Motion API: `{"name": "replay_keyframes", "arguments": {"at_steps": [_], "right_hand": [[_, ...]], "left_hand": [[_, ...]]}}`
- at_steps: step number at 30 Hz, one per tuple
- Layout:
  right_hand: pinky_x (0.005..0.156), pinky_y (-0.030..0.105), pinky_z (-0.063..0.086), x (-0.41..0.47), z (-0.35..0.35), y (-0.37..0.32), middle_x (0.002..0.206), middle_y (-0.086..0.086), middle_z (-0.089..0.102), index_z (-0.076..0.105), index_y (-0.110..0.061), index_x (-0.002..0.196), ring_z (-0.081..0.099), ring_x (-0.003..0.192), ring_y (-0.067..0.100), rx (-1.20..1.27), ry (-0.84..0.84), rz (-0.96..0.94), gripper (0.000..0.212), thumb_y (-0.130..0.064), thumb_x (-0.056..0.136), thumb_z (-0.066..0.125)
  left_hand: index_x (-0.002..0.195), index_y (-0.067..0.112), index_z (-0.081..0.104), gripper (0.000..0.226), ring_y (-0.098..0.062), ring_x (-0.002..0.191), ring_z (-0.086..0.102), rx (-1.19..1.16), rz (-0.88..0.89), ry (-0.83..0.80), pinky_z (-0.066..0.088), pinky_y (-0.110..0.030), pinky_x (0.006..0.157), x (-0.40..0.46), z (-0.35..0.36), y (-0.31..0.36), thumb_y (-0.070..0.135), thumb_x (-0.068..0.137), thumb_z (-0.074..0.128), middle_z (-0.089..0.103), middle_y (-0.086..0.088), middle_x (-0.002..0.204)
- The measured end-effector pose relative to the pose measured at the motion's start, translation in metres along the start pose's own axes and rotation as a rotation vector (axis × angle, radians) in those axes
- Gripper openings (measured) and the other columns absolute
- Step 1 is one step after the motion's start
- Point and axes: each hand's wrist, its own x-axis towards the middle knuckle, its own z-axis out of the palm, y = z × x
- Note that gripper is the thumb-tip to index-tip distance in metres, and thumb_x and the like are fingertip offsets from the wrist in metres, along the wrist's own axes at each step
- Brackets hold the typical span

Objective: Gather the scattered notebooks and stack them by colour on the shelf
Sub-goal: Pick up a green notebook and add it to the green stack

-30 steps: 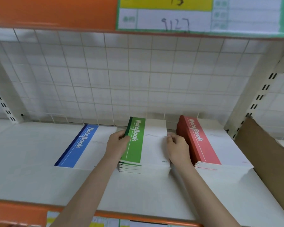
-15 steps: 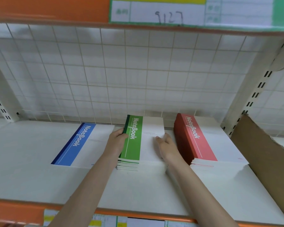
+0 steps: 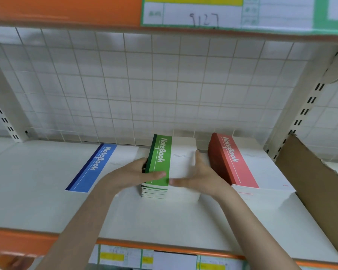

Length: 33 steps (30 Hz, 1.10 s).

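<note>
Since a second ago, both thumbs swung inward over the near end of the green notebook stack, the right hand dropped from the stack's far right corner to its right flank. Sorting looks well advanced, by judgement: three colour piles on the white shelf. Far left, the blue notebook pile, flat and thin, apart from both hands. Next, the left hand, fingers curled round the green stack's left spine edge, thumb laid across the top cover, gripping. Centre, the green stack, several books thick, pinched between the two hands, probably being squared up. Then the right hand, fingers fairly straight and pressed flat against the stack's right side, thumb reaching over the near top edge; somewhat blurred, so exact finger curl hard to tell. Far right, the red notebook stack, tallest, untouched, just beside a brown cardboard sheet. No loose notebooks visible here; any remaining ones cannot be told.
</note>
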Motion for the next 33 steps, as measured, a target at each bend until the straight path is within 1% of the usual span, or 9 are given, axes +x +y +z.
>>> {"name": "replay_keyframes", "arguments": {"at_steps": [3, 5, 8, 12, 17, 22, 25, 28, 33], "right_hand": [[0.107, 0.028, 0.027, -0.003, -0.002, -0.003, 0.159, 0.006, 0.007, -0.026, -0.028, 0.146, 0.018, 0.145, 0.019, -0.199, -0.094, 0.049, 0.144, -0.041, 0.059, 0.088], [0.104, 0.027, 0.030, -0.004, -0.001, -0.003, 0.159, 0.010, 0.002, -0.030, -0.031, 0.143, 0.020, 0.144, 0.021, -0.301, -0.116, 0.065, 0.146, -0.039, 0.058, 0.089], [0.090, 0.025, 0.036, -0.004, 0.001, -0.005, 0.151, 0.011, 0.023, -0.032, -0.032, 0.142, 0.038, 0.132, 0.025, -0.360, -0.077, 0.058, 0.146, -0.032, 0.060, 0.089], [0.087, 0.027, 0.042, -0.006, 0.002, -0.006, 0.138, 0.012, 0.041, -0.030, -0.030, 0.143, 0.047, 0.121, 0.027, -0.346, -0.026, 0.025, 0.146, -0.028, 0.060, 0.089], [0.083, 0.024, 0.038, -0.007, 0.000, -0.005, 0.135, 0.011, 0.046, -0.025, -0.027, 0.146, 0.047, 0.122, 0.025, -0.302, -0.005, 0.018, 0.144, -0.027, 0.060, 0.090], [0.083, 0.024, 0.039, -0.009, 0.000, -0.006, 0.138, 0.011, 0.041, -0.028, -0.032, 0.144, 0.045, 0.122, 0.025, -0.320, -0.020, 0.009, 0.144, -0.029, 0.060, 0.089], [0.083, 0.026, 0.039, -0.013, 0.003, -0.005, 0.137, 0.011, 0.039, -0.033, -0.041, 0.140, 0.049, 0.116, 0.025, -0.375, -0.047, -0.002, 0.147, -0.028, 0.059, 0.089], [0.080, 0.026, 0.044, -0.014, 0.004, -0.002, 0.120, 0.011, 0.050, -0.031, -0.042, 0.140, 0.054, 0.097, 0.022, -0.383, -0.017, -0.043, 0.146, -0.023, 0.059, 0.089], [0.077, 0.027, 0.049, -0.011, 0.004, 0.002, 0.101, 0.009, 0.058, -0.025, -0.041, 0.144, 0.059, 0.089, 0.022, -0.354, 0.020, -0.085, 0.146, -0.018, 0.057, 0.090]], "left_hand": [[0.127, 0.039, 0.042, 0.077, 0.004, 0.109, 0.055, 0.107, -0.026, -0.072, 0.047, -0.018, 0.085, -0.002, -0.001, 0.001, 0.035, 0.064, 0.086, 0.059, 0.022, 0.118], [0.132, 0.033, 0.037, 0.087, -0.002, 0.114, 0.054, 0.155, -0.039, -0.078, 0.051, -0.025, 0.087, -0.001, -0.001, 0.001, 0.021, 0.062, 0.088, 0.055, 0.016, 0.124], [0.132, 0.025, 0.039, 0.088, -0.011, 0.115, 0.055, 0.211, -0.035, -0.017, 0.050, -0.037, 0.095, -0.001, -0.001, 0.001, 0.015, 0.059, 0.089, 0.057, 0.009, 0.123], [0.124, 0.027, 0.046, 0.080, -0.005, 0.109, 0.056, 0.238, -0.003, 0.051, 0.050, -0.030, 0.092, 0.001, -0.001, -0.004, 0.018, 0.058, 0.090, 0.060, 0.014, 0.116], [0.122, 0.032, 0.048, 0.077, 0.003, 0.103, 0.056, 0.251, 0.023, 0.057, 0.047, -0.019, 0.081, 0.003, -0.002, -0.006, 0.025, 0.058, 0.090, 0.061, 0.020, 0.112], [0.130, 0.028, 0.042, 0.087, -0.006, 0.111, 0.055, 0.254, 0.005, 0.031, 0.049, -0.031, 0.093, 0.002, -0.003, -0.005, 0.022, 0.058, 0.090, 0.058, 0.016, 0.120], [0.136, 0.028, 0.034, 0.096, -0.008, 0.116, 0.051, 0.293, 0.023, -0.007, 0.048, -0.030, 0.095, -0.001, -0.001, -0.007, 0.018, 0.059, 0.090, 0.053, 0.015, 0.125], [0.136, 0.026, 0.035, 0.093, -0.010, 0.115, 0.052, 0.296, 0.033, 0.038, 0.049, -0.031, 0.093, -0.003, 0.000, -0.008, 0.018, 0.061, 0.089, 0.054, 0.013, 0.123], [0.133, 0.024, 0.038, 0.090, -0.010, 0.111, 0.054, 0.290, 0.027, 0.064, 0.051, -0.031, 0.088, -0.003, 0.000, -0.009, 0.019, 0.059, 0.089, 0.057, 0.012, 0.120]]}}
